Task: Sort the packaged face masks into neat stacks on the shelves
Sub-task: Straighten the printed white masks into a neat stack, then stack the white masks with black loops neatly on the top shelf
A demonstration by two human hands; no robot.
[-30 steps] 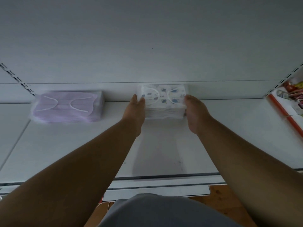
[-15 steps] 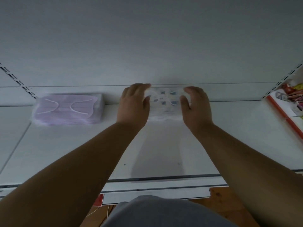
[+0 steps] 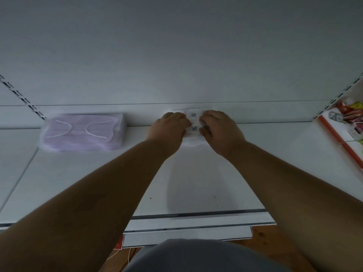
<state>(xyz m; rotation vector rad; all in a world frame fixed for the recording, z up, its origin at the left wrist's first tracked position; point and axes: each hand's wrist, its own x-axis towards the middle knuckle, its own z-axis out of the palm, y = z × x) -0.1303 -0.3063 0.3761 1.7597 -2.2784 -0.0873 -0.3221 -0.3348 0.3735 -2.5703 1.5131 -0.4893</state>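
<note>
**Pressing down a patterned mask pack at the back of the shelf**

Pressing on one pack with both hands, palms down. Left hand (image 3: 169,127) laid over the left part of the patterned face mask pack (image 3: 193,122), fingers bent over its top; right hand (image 3: 220,128) likewise over the right part, thumb tucked toward the middle. Whether the fingers gripped the pack or only pressed it: could not tell, most of the pack being covered. Only a narrow strip of white wrapper with dark blue motifs visible between the two hands, plus a pale front edge below them.

Pack set on the white shelf (image 3: 196,173), hard up against the back panel (image 3: 176,55), roughly centre of the bay.

Noted to the left, well apart from the hands: stack of purple face mask packs (image 3: 83,132), flat on the same shelf, also near the back panel, white ear loops visible through the top wrapper.

Noted far right, beyond the slotted upright (image 3: 337,97): neighbouring shelf with an orange edge strip (image 3: 337,138) and colourful small packets (image 3: 351,112), too blurred to identify.

Wooden floor (image 3: 261,236) visible below the shelf front.
</note>
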